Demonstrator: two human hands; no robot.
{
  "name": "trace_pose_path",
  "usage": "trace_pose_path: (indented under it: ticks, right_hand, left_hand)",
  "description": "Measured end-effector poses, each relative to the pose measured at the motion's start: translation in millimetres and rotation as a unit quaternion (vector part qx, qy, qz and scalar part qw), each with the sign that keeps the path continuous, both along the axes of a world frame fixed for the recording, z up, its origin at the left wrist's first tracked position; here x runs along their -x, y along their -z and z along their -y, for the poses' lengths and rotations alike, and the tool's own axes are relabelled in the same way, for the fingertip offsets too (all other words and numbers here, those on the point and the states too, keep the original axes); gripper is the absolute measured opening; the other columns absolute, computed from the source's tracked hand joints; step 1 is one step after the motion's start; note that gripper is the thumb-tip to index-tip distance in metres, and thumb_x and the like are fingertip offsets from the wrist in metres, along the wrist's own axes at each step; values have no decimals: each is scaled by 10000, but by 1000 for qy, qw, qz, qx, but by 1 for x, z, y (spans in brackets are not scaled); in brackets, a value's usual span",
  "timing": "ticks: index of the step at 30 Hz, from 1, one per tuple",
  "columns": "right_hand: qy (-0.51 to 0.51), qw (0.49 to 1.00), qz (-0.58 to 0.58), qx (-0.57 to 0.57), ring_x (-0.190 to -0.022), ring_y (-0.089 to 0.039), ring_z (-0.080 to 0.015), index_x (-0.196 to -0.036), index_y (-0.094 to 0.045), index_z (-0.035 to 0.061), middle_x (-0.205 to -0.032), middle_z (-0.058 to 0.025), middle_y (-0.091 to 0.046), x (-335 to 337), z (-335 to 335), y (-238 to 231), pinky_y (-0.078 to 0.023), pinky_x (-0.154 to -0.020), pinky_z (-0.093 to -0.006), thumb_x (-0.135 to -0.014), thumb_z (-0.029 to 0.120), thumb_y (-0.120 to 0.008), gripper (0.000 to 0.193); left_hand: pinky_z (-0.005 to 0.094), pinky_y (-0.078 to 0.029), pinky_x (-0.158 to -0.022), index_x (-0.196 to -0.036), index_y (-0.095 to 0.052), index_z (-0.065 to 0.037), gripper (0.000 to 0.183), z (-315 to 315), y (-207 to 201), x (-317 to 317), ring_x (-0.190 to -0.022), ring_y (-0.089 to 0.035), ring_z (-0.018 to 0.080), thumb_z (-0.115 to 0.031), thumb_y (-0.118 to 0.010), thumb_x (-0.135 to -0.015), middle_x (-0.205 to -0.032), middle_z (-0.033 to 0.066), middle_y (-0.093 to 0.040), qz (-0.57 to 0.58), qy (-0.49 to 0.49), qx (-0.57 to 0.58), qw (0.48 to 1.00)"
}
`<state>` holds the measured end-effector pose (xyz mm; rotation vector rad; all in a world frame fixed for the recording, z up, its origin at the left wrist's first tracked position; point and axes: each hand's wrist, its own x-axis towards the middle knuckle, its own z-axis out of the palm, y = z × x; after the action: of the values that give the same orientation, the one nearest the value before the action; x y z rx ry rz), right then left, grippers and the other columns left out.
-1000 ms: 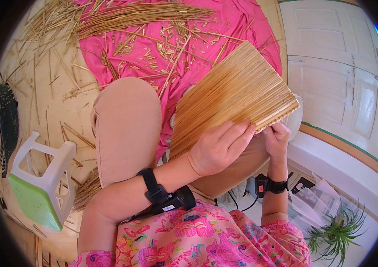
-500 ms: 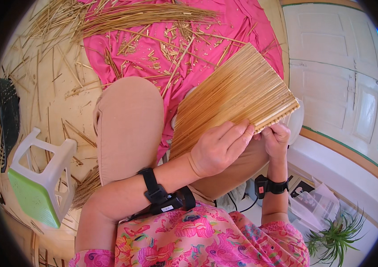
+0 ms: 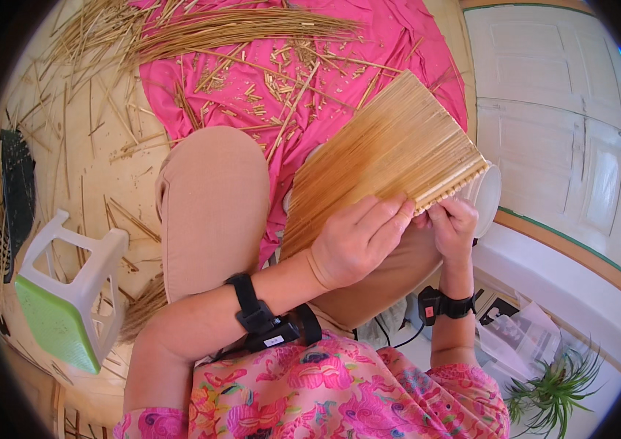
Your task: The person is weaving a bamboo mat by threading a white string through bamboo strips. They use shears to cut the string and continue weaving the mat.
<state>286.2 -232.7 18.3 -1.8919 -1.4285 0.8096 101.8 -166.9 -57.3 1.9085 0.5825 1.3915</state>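
Observation:
A stiff mat of golden straw stalks point(image 3: 369, 157), laid side by side, rests tilted on my right thigh. Along its near right edge the stalks end in a row of small knobs. My left hand point(image 3: 362, 241) is closed on that edge near its lower corner, thumb side hidden, fingertips on top. Close beside it, my right hand point(image 3: 455, 223) is closed in a pinch at the same edge, from below. Whether a thread or other small thing lies between the right fingertips cannot be made out.
A pink cloth point(image 3: 215, 80) on the floor bears a bundle of long stalks point(image 3: 252, 28) and cut bits. At left lie loose stalks, a tipped green-and-white stool point(image 3: 69, 293) and a dark basket point(image 3: 18, 194). A white door point(image 3: 544, 132) and a spiky plant point(image 3: 555, 388) are at right.
The mat's near right edge has tilted slightly, and my right fingers have shifted a little along it. My left hand keeps its grip at almost the same place.

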Motion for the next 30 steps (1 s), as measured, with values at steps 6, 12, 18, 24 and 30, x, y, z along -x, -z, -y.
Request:
trace_pose_path:
  ticks: [6, 12, 18, 24, 30]
  right_hand:
    - [17, 999, 48, -3, -607, -637, -127, -947, -682, -31, -736, -75, -679, 17, -11, -7, -507, -567, -251, -942, 3, -611, 79]
    - [8, 994, 103, -26, -694, -691, -167, -989, -667, 4, -792, -94, -679, 18, -11, -2, -527, -619, -291, -958, 62, -605, 90]
    - [9, 995, 93, -38, -711, -698, -223, -995, -652, 11, -825, -113, -664, 27, -15, -1, -528, -633, -313, -952, 55, -606, 77]
    - [-21, 985, 149, -84, -680, -677, -260, -998, -642, 16, -798, -130, -655, 31, -22, -1, -517, -611, -342, -928, 25, -612, 76]
    - [-12, 977, 188, -96, -688, -669, -299, -980, -648, 15, -798, -139, -656, 34, -21, 2, -519, -615, -361, -916, 18, -617, 72]
  left_hand:
    - [326, -536, -646, -1086, -652, 28, 404, -6, 1, -1, -729, -633, 257, 68, -752, -697, -989, 127, -671, 11, -24, 3, 1000]
    - [345, -549, -709, -1084, -669, 3, 414, -10, -3, 0, -815, -660, 284, 64, -759, -684, -986, 126, -687, 0, -30, 25, 999]
    - [346, -555, -736, -1064, -680, -12, 372, -13, -5, 1, -842, -674, 287, 48, -768, -707, -989, 132, -702, 2, -49, 35, 998]
    - [347, -553, -746, -1040, -682, -17, 357, -17, -3, 5, -846, -677, 284, 47, -776, -701, -983, 127, -709, -1, -50, 44, 998]
    - [348, -550, -730, -1034, -682, -15, 361, -14, -2, 6, -827, -673, 288, 55, -777, -693, -977, 131, -708, -8, -50, 39, 998]
